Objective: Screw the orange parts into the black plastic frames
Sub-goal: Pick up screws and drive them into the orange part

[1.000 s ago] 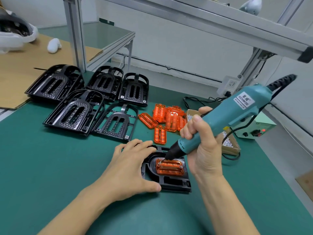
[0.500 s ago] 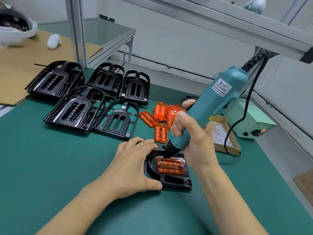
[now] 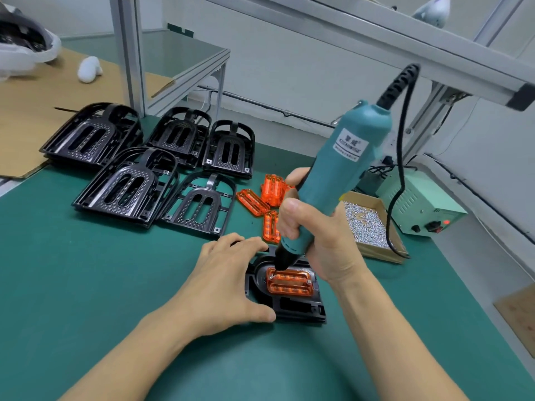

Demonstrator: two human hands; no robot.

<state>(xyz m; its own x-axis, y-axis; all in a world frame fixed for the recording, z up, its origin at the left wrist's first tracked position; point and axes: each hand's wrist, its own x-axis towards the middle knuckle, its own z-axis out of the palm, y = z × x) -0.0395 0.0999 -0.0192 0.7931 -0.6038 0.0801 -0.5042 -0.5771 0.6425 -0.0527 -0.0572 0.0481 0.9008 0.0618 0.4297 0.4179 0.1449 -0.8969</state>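
Tabletop [image 3: 72, 285] covered in green matting fills the lower frame, under an aluminium rack [image 3: 347, 33] that crosses the top. Spare black frames [image 3: 127, 183] are stacked in the left middle of the picture. A pale green power box [image 3: 419, 206] is seen at the right edge, with a cardboard tray of screws [image 3: 366, 224] just in front of it.

Near the centre, an electric screwdriver [image 3: 341, 175] is gripped by the right hand [image 3: 315, 235], its fingers curled round the lower barrel. Compared with a second ago, the tool has been swung from a low slant to nearly upright, and its tip has been brought down onto the upper left corner of the orange part [image 3: 289, 282]. From this it is judged that a screw is being driven at that corner, though the screw itself is too small to make out clearly.

That orange part is seated in the black frame [image 3: 301, 308] lying at lower centre. The frame is steadied by the left hand [image 3: 225, 282], whose fingers are laid nearly straight over its left side, with the thumb against its near edge; this hold has hardly changed.

Loose orange parts [image 3: 260, 198] are heaped just behind the right hand, so more assemblies appear to remain.
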